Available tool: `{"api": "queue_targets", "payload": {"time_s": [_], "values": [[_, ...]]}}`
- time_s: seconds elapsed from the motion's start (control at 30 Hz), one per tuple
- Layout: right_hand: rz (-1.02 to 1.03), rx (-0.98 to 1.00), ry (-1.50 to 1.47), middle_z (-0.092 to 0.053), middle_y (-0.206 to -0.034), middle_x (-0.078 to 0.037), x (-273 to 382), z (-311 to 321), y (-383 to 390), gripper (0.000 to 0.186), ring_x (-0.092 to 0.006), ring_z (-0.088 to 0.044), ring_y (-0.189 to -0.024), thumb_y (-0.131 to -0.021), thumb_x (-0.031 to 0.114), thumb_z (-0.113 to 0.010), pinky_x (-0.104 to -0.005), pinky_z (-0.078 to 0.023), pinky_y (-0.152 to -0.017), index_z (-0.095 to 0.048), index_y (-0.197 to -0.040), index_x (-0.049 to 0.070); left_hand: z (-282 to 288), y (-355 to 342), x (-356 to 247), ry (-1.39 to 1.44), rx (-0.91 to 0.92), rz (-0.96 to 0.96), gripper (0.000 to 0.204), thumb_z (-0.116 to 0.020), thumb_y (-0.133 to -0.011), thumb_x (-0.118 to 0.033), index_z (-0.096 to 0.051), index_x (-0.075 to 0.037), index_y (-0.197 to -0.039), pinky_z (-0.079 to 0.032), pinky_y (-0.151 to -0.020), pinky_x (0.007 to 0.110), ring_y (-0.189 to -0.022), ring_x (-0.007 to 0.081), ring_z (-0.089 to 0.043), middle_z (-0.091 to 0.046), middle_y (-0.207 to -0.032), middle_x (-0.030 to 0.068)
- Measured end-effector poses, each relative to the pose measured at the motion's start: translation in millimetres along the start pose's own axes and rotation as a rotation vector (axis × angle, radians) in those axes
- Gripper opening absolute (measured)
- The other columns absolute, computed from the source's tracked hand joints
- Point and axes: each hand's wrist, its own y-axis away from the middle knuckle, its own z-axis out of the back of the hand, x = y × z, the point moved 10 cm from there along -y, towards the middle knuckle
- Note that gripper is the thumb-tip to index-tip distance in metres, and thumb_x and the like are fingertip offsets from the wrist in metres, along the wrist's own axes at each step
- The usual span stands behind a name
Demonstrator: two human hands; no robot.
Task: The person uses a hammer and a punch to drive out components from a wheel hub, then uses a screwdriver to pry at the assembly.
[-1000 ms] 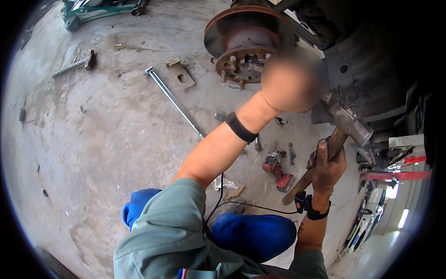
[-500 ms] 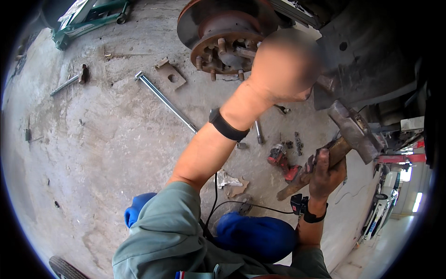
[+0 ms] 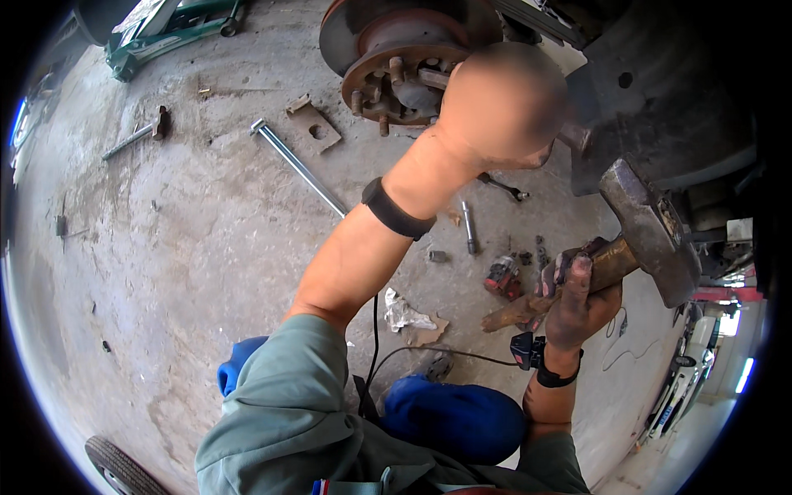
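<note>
My left hand (image 3: 503, 107) is mostly blurred, closed around a metal bar (image 3: 573, 139) that reaches from the studded hub of a rusty brake disc (image 3: 363, 87) out past my hand to the right. My right hand (image 3: 577, 305) grips the wooden handle of a large sledgehammer, whose steel head (image 3: 648, 231) is raised to the right of and below the bar's outer end. Beneath the hammer handle a red cordless power tool (image 3: 502, 276) lies on the floor, beside small parts. A socket extension (image 3: 469, 227) and a socket (image 3: 437, 256) lie between my hands.
A long chrome bar (image 3: 297, 165), a steel plate (image 3: 318, 128) and a small hammer (image 3: 140, 132) lie on the floor leftward. A green jack (image 3: 165, 41) stands upper left, a tire (image 3: 124, 466) lower left, cars and a red lift arm (image 3: 718, 293) far right.
The hammer head has moved rightward, away from the bar's end, with my right hand following slightly. My left hand sits a little higher in view, still at the hub. The view has shifted slightly.
</note>
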Motion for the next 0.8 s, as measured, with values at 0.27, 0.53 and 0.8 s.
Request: {"api": "queue_targets", "payload": {"time_s": [0.27, 0.53, 0.8], "values": [[-0.006, -0.045, -0.054, -0.052, -0.071, -0.008, 1, -2, -1, 0.033, -0.0134, -0.049, -0.054, -0.094, 0.026, -0.064, -0.0287, -0.041, -0.044, -0.05, -0.101, -0.003, -5, 5, 5, 0.081, -0.064, 0.04, 0.021, -0.064, -0.052, -0.02, -0.066, -0.018, -0.073, -0.047, -0.053, 0.039, -0.062, 0.0264, -0.059, -0.058, -0.065, 0.0027], [-0.01, -0.03, -0.141, -0.052, -0.074, -0.007, 2, -5, 1, 0.032, -0.0129, -0.049, -0.057, -0.094, 0.023, -0.063, -0.0281, -0.042, -0.046, -0.049, -0.107, -0.003, -4, 0, 3, 0.057, -0.011, 0.047, 0.024, -0.065, -0.05, -0.021, -0.067, -0.018, -0.074, -0.046, -0.046, 0.039, -0.055, 0.0267, -0.06, -0.055, -0.057, 0.0036], [0.008, -0.045, -0.052, -0.054, -0.077, -0.008, 5, -1, 7, 0.027, -0.014, -0.052, -0.06, -0.095, 0.021, -0.062, -0.0291, -0.044, -0.047, -0.05, -0.108, 0.001, 3, 0, 8, 0.074, -0.078, 0.027, 0.023, -0.067, -0.052, -0.021, -0.066, -0.015, -0.074, -0.047, -0.048, 0.039, -0.056, 0.0277, -0.061, -0.056, -0.058, 0.0045]]}}
